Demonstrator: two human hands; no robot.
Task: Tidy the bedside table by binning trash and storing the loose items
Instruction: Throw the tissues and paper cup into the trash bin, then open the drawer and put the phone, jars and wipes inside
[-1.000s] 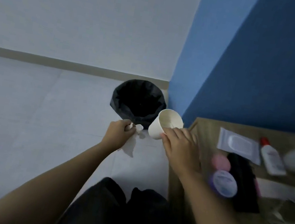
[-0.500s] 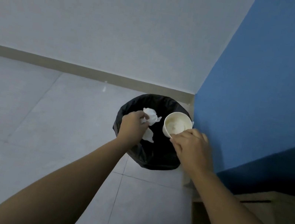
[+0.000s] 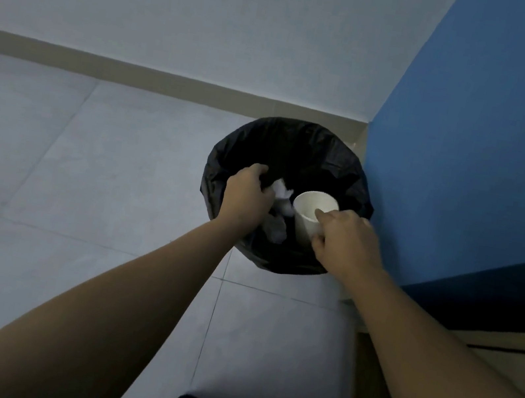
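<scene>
A round bin lined with a black bag (image 3: 298, 142) stands on the floor in the corner by the blue wall. Both my hands are over its mouth. My left hand (image 3: 246, 196) holds crumpled white tissue (image 3: 281, 191), which hangs down inside the bag. My right hand (image 3: 344, 240) grips a white paper cup (image 3: 313, 210) by its side, upright, above the bin's right half. The cup looks empty.
A blue wall (image 3: 468, 163) rises right of the bin. The wooden bedside table's edge (image 3: 507, 347) shows at the lower right. Pale floor tiles (image 3: 79, 203) spread to the left, with a beige skirting board (image 3: 135, 77) behind.
Both hands have moved from beside the table to over the bin and lowered into its mouth. The view has turned left, so the table's items are out of sight.
</scene>
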